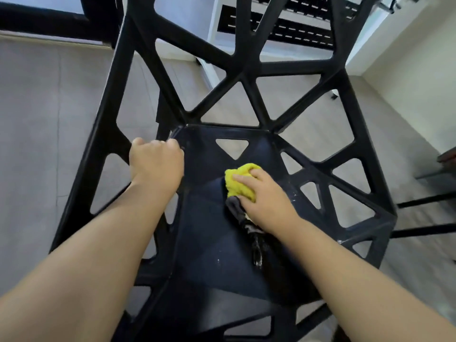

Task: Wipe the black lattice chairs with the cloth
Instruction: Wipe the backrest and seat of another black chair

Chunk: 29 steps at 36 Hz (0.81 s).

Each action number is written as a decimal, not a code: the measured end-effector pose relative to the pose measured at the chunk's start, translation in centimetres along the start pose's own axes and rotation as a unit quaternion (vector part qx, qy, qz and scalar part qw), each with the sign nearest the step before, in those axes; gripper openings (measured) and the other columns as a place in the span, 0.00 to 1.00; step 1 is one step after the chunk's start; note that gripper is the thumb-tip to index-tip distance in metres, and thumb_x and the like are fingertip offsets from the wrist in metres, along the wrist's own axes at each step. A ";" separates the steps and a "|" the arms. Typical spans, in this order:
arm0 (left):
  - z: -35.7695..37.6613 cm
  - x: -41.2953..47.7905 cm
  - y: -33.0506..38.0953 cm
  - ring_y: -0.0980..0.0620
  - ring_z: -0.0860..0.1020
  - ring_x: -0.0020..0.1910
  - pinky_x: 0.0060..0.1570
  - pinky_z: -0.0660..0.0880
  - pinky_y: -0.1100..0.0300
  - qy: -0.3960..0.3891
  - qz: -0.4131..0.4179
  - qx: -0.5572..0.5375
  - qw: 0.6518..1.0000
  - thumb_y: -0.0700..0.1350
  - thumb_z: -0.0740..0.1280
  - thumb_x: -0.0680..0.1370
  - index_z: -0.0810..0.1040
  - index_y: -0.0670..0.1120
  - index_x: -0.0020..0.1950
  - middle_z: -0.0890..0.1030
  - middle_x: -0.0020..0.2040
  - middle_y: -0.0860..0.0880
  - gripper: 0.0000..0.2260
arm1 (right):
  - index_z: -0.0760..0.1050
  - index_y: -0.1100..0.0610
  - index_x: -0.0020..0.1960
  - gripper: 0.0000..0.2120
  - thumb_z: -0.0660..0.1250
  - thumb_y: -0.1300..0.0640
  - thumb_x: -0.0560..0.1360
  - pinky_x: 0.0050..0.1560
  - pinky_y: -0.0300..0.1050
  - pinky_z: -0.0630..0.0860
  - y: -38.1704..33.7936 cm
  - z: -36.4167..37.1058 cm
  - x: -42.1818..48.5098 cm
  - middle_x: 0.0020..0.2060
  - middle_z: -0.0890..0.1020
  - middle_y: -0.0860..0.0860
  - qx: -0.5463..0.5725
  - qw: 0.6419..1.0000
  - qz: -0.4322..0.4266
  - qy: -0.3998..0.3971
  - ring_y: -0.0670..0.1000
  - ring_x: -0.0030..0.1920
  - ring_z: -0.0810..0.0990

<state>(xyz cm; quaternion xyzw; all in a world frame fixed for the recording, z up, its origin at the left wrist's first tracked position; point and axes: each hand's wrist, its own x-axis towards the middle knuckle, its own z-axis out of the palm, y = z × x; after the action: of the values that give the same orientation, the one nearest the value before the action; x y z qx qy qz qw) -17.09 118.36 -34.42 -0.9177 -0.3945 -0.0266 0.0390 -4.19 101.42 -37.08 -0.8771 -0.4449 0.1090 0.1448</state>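
Head view looks straight down into one black lattice chair [246,70]; its backrest of triangular openings rises toward the top of frame, with side panels of the same open pattern to the L and R. The seat [209,230] is a solid dark panel w/ one triangular cut-out near its rear edge; small white specks [218,260] dot the seat toward the front, and more sit by the R rim.

The left hand [156,166] is at the seat's rear L corner, fingers curled over the rim there and clamped on the chair frame; forearm runs down to the lower L of frame.

The right hand [269,201] is over the seat's R half, fingers curled round a bunched yellow cloth [240,180], pressing it onto the seat surface; the cloth pokes out ahead of the fingertips, toward the backrest. A darker grey strip of fabric [246,223] trails from under the palm along the seat toward the front; can't tell if it's part of the same cloth.

Under and around the chair is a grey tiled floor [49,119]. Behind the backrest stands a white-framed unit [214,33] w/ a black slotted panel; a pale wall [419,58] is at R; thin black bars [424,201] cross the floor at the R edge; a dark frame [49,18] spans the top L.
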 end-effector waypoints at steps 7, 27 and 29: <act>0.2 -0.6 0.1 0.51 0.69 0.35 0.42 0.63 0.58 -0.011 0.023 0.044 0.999 0.38 0.55 0.78 0.73 0.43 0.52 0.70 0.36 0.50 0.08 | 0.72 0.49 0.64 0.20 0.62 0.59 0.73 0.53 0.51 0.74 5.9 -2.8 1.8 0.64 0.68 0.53 -0.054 0.975 0.173 0.131 0.60 0.57 0.75; 1.4 2.2 1.1 0.48 0.76 0.38 0.47 0.64 0.56 0.021 0.005 -0.014 1.000 0.38 0.56 0.78 0.75 0.42 0.46 0.70 0.36 0.48 0.08 | 0.74 0.53 0.62 0.17 0.63 0.61 0.74 0.55 0.45 0.68 4.2 -1.9 2.4 0.66 0.68 0.52 -0.002 0.987 0.115 0.112 0.51 0.65 0.69; 1.5 2.4 1.1 0.49 0.73 0.36 0.45 0.63 0.57 0.012 0.009 -0.005 1.000 0.38 0.59 0.77 0.75 0.43 0.46 0.72 0.36 0.49 0.06 | 0.73 0.52 0.60 0.15 0.61 0.62 0.74 0.50 0.45 0.66 4.8 -1.9 2.8 0.66 0.67 0.50 -0.011 0.973 0.191 0.129 0.52 0.61 0.71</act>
<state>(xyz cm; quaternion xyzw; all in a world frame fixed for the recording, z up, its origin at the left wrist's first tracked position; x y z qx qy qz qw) -14.67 119.49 -35.77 -0.9208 -0.3860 -0.0397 0.0397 1.66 100.70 -37.13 -0.9540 -0.2479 0.0159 0.1677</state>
